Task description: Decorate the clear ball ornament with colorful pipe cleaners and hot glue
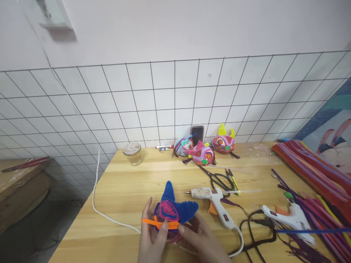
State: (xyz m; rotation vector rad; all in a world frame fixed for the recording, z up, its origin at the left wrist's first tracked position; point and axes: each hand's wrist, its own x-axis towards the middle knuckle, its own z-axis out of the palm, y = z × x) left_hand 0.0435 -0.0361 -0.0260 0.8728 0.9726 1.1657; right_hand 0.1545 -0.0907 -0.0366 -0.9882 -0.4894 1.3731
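Note:
Near the front of the table I hold a round pipe-cleaner craft figure (168, 211) with two pointed blue ears and a pink and purple patch. An orange pipe-cleaner strip (171, 225) lies across its front. My left hand (153, 237) is closed round the left side, its thumb pressing on the orange strip. From the right, my right hand (201, 239) grips the figure, thumb at the strip's right end. The figure's underside and several of my fingers are hidden. A white glue gun (207, 194) lies to the right of the figure, nozzle pointing left.
Several finished craft balls (203, 155) sit by the tiled wall. Black scissors (219, 180) and a yellow cutter (235, 182) lie behind the glue gun. At right are a second glue gun (293, 217), tangled cords and pipe-cleaner bundles (312, 171). A lidded cup (133, 155) stands back left.

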